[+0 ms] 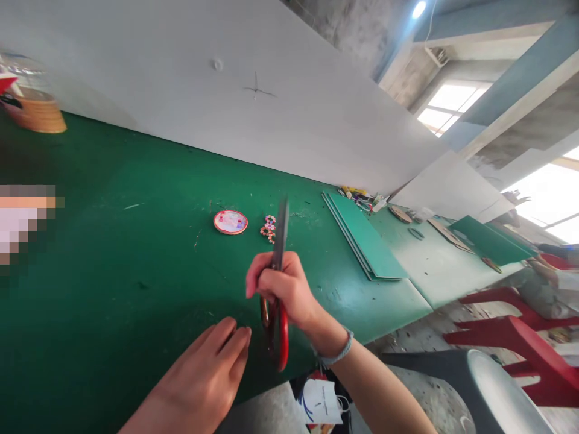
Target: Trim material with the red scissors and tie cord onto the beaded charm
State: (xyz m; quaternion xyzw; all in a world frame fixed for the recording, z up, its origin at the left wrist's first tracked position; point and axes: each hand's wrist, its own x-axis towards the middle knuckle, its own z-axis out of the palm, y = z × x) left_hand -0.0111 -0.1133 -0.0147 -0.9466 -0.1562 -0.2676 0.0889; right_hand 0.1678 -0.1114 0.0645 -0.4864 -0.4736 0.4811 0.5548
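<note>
My right hand [289,289] is wrapped around a pair of scissors [283,337] near their pivot. Their red handles hang toward me, and the dark blades point away, slightly blurred. To the left, my left hand [208,367] is low over the green table with its fingers curled together; whatever they may hold is hidden. Beyond the hands lies a round, red-rimmed disc [230,222] with a pale, colourful face. Close to the blades is a small cluster of colourful beads or flowers [268,229], partly covered by them.
Stacked green boards [366,238] lie to the right on the green table [136,253], with small tools [362,196] behind them. A clear jar with an orange-brown lower part [38,105] stands back left. Red stools [529,355] are at right, near another person.
</note>
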